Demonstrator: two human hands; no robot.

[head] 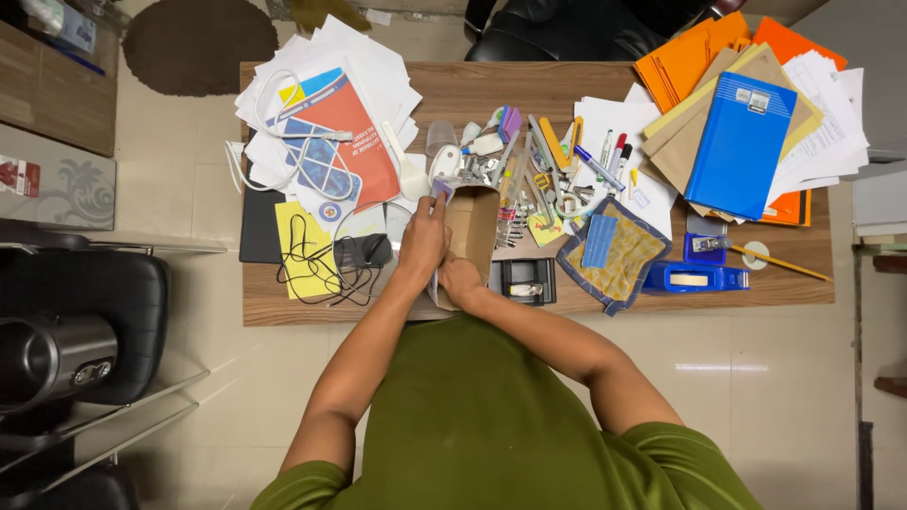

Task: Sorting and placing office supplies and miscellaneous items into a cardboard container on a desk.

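Two hands at brown paper bag [475, 227] — left hand [422, 241] fingers [436, 203] on rim, right hand [460, 280] below.

Brown cardboard box [475, 229], bright blue notebook [740, 144], orange folders [688, 59], yellow sticky pad [304, 247] under a black cable [312, 269], and a blue-edged cloth [619, 255] with a mustard pattern. Wooden brown desk [529, 87], too.
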